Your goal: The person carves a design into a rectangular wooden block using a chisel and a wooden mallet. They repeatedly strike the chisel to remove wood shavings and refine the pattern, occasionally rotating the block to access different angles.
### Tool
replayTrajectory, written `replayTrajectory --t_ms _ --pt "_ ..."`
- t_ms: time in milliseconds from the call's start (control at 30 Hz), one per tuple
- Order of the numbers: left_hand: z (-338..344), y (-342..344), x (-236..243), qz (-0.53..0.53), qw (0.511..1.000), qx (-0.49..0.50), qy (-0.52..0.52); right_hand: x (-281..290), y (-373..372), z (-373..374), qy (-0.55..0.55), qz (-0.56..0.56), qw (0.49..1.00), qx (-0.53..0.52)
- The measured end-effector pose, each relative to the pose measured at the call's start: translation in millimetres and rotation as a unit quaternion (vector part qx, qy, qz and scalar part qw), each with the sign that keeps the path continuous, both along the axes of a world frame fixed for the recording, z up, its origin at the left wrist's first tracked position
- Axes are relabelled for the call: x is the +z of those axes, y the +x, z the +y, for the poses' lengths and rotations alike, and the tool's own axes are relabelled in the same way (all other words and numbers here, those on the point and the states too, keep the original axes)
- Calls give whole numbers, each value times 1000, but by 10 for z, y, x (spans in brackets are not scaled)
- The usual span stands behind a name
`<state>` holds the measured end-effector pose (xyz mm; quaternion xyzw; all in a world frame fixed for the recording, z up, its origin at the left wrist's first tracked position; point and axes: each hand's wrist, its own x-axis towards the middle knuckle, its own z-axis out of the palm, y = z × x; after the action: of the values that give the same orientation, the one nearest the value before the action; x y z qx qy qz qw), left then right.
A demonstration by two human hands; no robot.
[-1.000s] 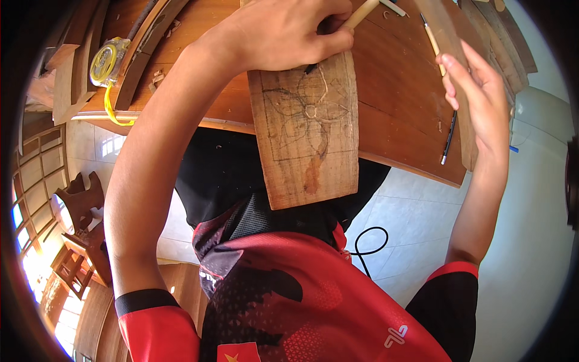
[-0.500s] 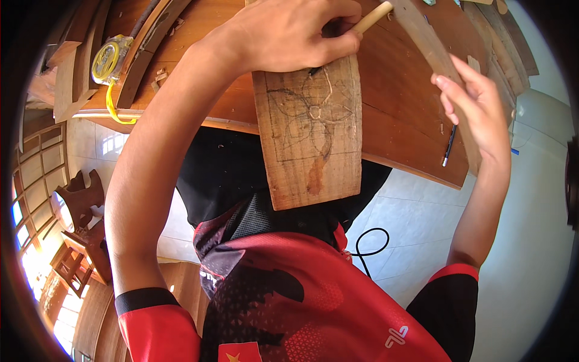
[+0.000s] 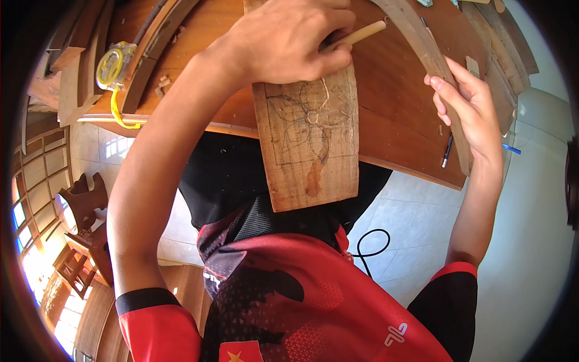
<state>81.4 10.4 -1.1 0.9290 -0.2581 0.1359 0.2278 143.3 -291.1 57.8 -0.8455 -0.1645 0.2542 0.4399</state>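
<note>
My left hand [image 3: 295, 45] is closed around a carving chisel [image 3: 366, 33]; its pale round handle sticks out to the right, and its working end is hidden under the hand. Beneath that hand, a flat wooden board [image 3: 310, 157] overhangs the table's near edge above my lap. Its face carries a pencilled flower-like drawing with pale cut lines and a reddish-brown stain. My right hand [image 3: 470, 102] is loosely curled round a long curved piece of wood [image 3: 428, 51]. The wood's far end is near the chisel handle's end.
The brown wooden table [image 3: 395, 120] holds a pencil [image 3: 447, 149] near its right corner. A yellow tape measure [image 3: 114, 66] with its tape pulled out lies at the left, beside curved wooden pieces [image 3: 145, 66]. More wood [image 3: 500, 54] is stacked far right. A black cable loop [image 3: 374, 241] shows below.
My right hand has shifted slightly left, and the curved wood has moved left with it. My left hand has moved a little left and down, with the chisel handle tilted flatter.
</note>
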Motion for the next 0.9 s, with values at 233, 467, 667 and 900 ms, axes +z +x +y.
replayTrajectory --t_ms 233,467,667,900 --pt "4 324 -155 -91 991 -2 -94 -54 60 -136 87 22 994 -60" --pt "139 647 108 137 928 52 -342 -200 -276 -57 195 64 973 -104" --pt "240 311 193 222 892 45 -391 -408 -399 -113 211 78 965 -136" --pt "146 199 233 319 827 -27 -463 -512 -410 -120 257 109 949 -145"
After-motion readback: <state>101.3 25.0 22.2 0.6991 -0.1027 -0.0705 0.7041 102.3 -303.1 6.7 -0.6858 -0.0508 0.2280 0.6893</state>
